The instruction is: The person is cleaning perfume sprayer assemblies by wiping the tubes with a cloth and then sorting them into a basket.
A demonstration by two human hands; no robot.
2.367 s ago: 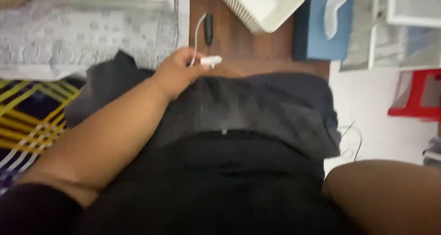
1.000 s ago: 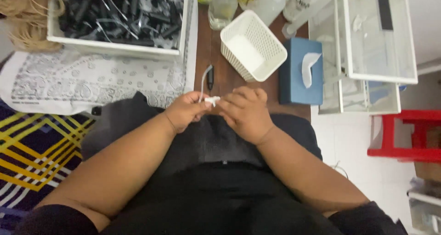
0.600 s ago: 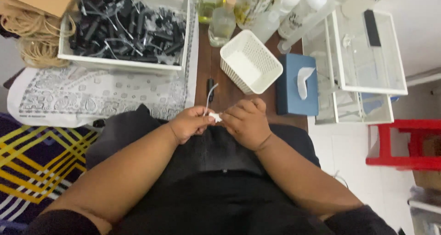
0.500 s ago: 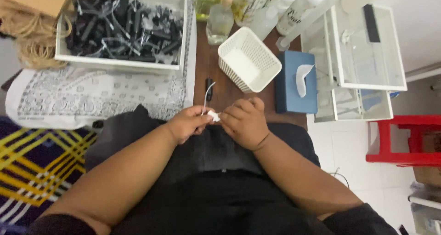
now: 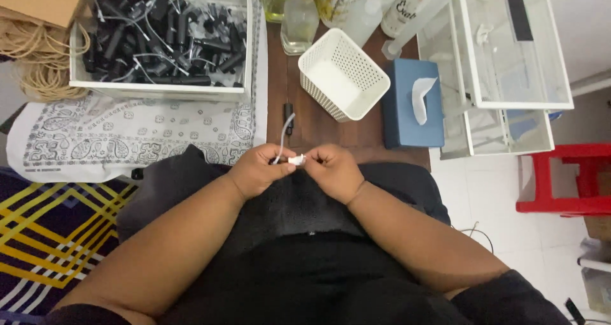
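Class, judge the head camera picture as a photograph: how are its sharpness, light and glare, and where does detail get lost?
Head view: mostly sharp and evenly lit with soft shadows; the left hand and right hand are clear, but the small white piece they pinch is too tiny to resolve. The clear plastic boxes look washed out; the black clothing swallows detail.

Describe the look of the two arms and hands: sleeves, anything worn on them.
Both forearms are bare. Black short sleeves show at the upper arms, at the bottom corners of the frame. The left hand and right hand wear no gloves; no rings, watch or bracelet are visible from this angle.
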